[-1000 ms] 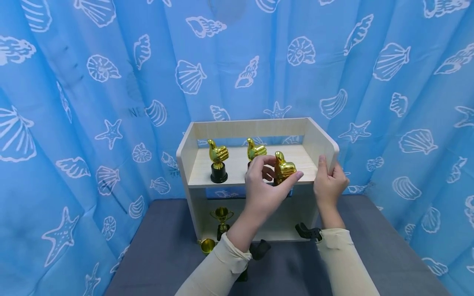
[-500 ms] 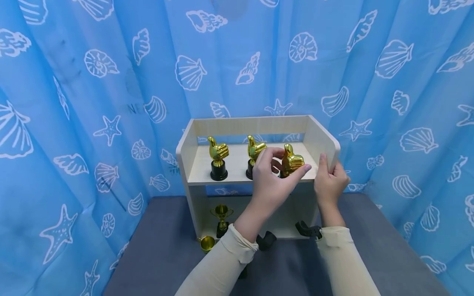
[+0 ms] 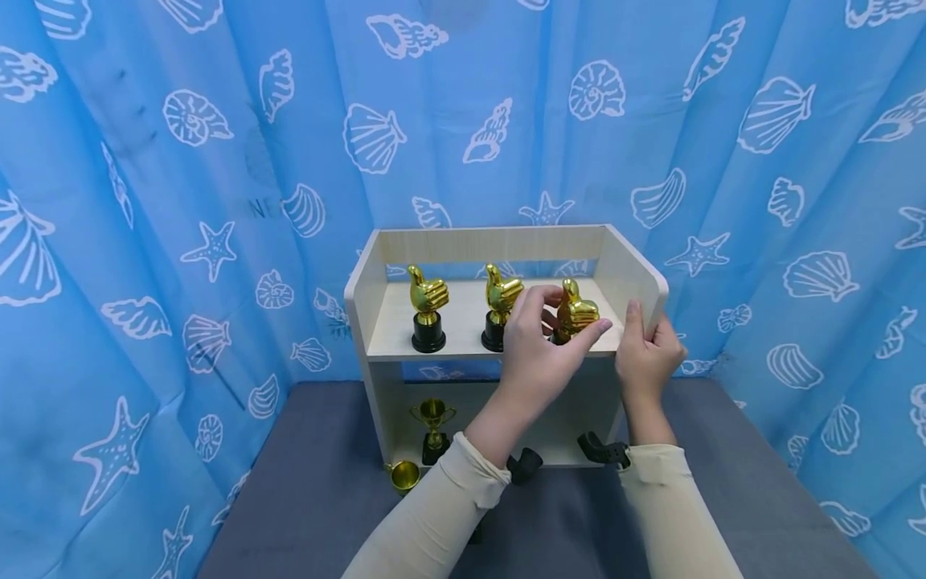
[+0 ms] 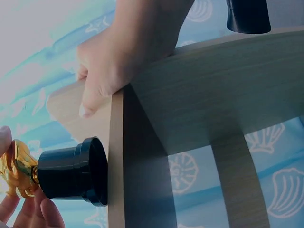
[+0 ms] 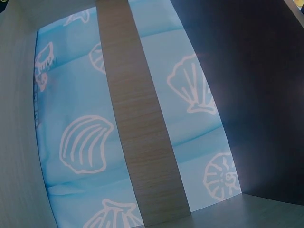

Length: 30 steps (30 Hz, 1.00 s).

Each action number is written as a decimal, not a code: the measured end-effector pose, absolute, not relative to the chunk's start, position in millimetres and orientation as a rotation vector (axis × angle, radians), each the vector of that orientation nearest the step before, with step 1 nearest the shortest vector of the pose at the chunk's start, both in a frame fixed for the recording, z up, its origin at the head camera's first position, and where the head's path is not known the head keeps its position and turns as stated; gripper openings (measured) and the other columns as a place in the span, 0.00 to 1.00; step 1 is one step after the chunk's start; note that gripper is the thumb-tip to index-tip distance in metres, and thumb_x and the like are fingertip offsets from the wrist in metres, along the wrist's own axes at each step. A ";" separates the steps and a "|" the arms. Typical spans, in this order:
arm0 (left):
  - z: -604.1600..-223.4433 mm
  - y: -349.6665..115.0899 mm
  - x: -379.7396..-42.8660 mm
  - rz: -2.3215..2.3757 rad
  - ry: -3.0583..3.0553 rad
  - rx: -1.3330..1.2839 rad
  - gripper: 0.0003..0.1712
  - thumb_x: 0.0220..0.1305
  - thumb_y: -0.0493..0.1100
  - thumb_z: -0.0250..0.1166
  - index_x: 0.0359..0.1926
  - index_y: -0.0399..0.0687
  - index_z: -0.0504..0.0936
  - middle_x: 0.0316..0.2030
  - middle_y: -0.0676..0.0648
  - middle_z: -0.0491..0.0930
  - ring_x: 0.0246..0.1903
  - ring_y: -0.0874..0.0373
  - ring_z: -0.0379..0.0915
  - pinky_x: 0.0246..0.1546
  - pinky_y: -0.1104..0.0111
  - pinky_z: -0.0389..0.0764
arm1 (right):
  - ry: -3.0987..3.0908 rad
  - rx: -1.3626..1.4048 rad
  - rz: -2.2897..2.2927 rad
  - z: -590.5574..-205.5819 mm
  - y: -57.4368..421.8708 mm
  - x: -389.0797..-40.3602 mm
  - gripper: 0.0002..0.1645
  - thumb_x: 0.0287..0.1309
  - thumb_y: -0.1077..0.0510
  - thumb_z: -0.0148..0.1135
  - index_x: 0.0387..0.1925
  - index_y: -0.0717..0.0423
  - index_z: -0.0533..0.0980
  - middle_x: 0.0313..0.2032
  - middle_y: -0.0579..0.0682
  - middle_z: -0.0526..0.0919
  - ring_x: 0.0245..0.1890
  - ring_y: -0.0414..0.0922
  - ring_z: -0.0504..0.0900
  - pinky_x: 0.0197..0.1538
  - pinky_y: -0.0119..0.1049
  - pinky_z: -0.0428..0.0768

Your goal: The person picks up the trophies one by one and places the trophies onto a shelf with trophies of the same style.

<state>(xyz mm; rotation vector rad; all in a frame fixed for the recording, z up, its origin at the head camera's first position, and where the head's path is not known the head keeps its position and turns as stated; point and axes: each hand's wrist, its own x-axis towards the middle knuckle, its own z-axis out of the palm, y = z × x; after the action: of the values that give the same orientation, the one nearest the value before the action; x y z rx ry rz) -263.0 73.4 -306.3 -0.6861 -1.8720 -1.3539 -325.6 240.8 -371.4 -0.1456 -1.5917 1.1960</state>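
Head view: here goes the held trophy point(image 3: 581, 310), edged towards two o'clock over the upper shelf point(image 3: 463, 322), further from the middle trophy point(image 3: 502, 293) at its nine o'clock, so their spacing looks roomier! Left hand point(image 3: 538, 350) stays curled round it; whether the black base point(image 4: 71, 172) touches down, I can't tell. Right hand point(image 3: 649, 358), at its four o'clock, grips the side panel point(image 3: 631, 277).

Your left forearm point(image 3: 434, 515) slants up and rightward, the left hand point(image 3: 541, 346) curved in a pinch with thumb opposite bent fingers, while your right forearm point(image 3: 676, 511) stands steeper, leaning leftward, the right hand point(image 3: 649, 358) gripping with its thumb pointing up.
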 end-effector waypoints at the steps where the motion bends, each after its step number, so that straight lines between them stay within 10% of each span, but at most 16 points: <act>1: -306.9 74.2 -263.6 -1.348 -1.876 -0.684 0.29 0.54 0.56 0.75 0.51 0.51 0.75 0.43 0.54 0.75 0.36 0.63 0.72 0.33 0.76 0.79 | -1.590 -0.148 1.195 -371.5 240.9 -325.8 0.26 0.61 0.40 0.63 0.47 0.57 0.84 0.47 0.48 0.88 0.50 0.42 0.85 0.50 0.39 0.84; 15: -311.7 79.9 -268.0 -1.334 -1.912 -0.651 0.31 0.53 0.57 0.75 0.53 0.50 0.74 0.45 0.52 0.74 0.36 0.61 0.73 0.31 0.75 0.79 | -1.564 -0.136 1.177 -372.0 242.1 -327.1 0.25 0.61 0.42 0.64 0.44 0.60 0.85 0.43 0.53 0.89 0.46 0.45 0.87 0.43 0.20 0.80; 30: -312.2 79.3 -268.8 -1.309 -1.951 -0.649 0.33 0.55 0.57 0.74 0.55 0.50 0.72 0.47 0.52 0.74 0.37 0.61 0.73 0.35 0.75 0.79 | -1.542 -0.142 1.187 -371.6 242.1 -326.4 0.23 0.59 0.43 0.67 0.42 0.59 0.85 0.43 0.51 0.89 0.46 0.45 0.87 0.45 0.28 0.84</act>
<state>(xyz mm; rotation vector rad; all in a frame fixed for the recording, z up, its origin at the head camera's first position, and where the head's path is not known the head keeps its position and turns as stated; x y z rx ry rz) -268.8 79.3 -312.2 -0.6494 -1.9507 -1.3090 -326.4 242.1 -371.6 -0.1422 -1.5425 1.1873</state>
